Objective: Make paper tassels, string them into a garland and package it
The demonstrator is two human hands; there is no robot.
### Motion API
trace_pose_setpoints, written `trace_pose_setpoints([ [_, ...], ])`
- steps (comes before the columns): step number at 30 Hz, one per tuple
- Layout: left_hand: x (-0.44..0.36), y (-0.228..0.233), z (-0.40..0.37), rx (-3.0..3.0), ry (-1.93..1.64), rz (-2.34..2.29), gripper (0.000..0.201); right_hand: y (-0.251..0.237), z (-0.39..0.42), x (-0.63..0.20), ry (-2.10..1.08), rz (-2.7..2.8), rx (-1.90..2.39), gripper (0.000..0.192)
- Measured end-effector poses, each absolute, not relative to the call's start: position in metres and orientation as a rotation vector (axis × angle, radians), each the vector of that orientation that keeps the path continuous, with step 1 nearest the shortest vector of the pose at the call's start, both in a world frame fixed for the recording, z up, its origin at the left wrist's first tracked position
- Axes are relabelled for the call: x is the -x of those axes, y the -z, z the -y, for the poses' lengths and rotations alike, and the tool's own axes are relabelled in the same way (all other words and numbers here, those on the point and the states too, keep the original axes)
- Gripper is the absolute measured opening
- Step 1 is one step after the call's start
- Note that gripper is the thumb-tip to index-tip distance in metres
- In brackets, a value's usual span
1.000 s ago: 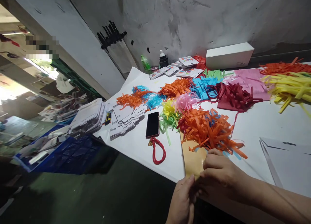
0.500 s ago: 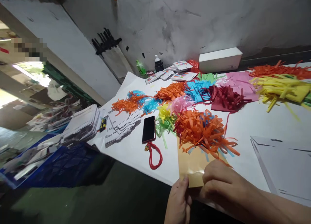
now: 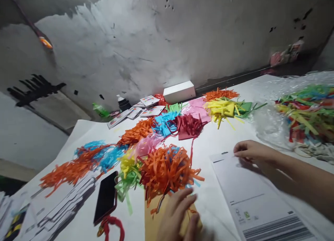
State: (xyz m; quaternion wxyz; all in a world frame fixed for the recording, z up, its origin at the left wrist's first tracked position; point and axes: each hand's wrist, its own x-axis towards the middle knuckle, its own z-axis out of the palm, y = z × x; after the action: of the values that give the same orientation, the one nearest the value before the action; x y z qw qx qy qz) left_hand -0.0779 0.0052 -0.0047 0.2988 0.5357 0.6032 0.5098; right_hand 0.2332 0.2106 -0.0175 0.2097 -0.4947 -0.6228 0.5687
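Observation:
My left hand [image 3: 177, 215] is over a brown paper sheet [image 3: 151, 220], its fingers apart and partly blurred. Heaped on the far part of that sheet is a bunch of orange paper strips [image 3: 167, 168] with a few blue ones. My right hand [image 3: 254, 152] has thumb and fingers drawn together at the far edge of a white printed card [image 3: 242, 192], beside its hang hole. Stripes and small symbols show on the card's near part.
A phone [image 3: 105, 197] with a red cord lies left of the sheet. Blue, pink, red and yellow strip bunches [image 3: 191, 126] spread behind. A white box [image 3: 179, 92] stands by the wall. Clear plastic with mixed strips [image 3: 308, 112] lies at right.
My right hand has left the brown sheet and reached right to the white card. My left hand has let go of the sheet's near edge and opened over it. The view has swung right.

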Motion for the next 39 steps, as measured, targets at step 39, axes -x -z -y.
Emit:
trace_pose_setpoints([
  [39,-0.017,0.008,-0.125,-2.542,0.021,-1.272,0.047,0.041,-0.223,-0.208,-0.424,2.363,1.516,0.034],
])
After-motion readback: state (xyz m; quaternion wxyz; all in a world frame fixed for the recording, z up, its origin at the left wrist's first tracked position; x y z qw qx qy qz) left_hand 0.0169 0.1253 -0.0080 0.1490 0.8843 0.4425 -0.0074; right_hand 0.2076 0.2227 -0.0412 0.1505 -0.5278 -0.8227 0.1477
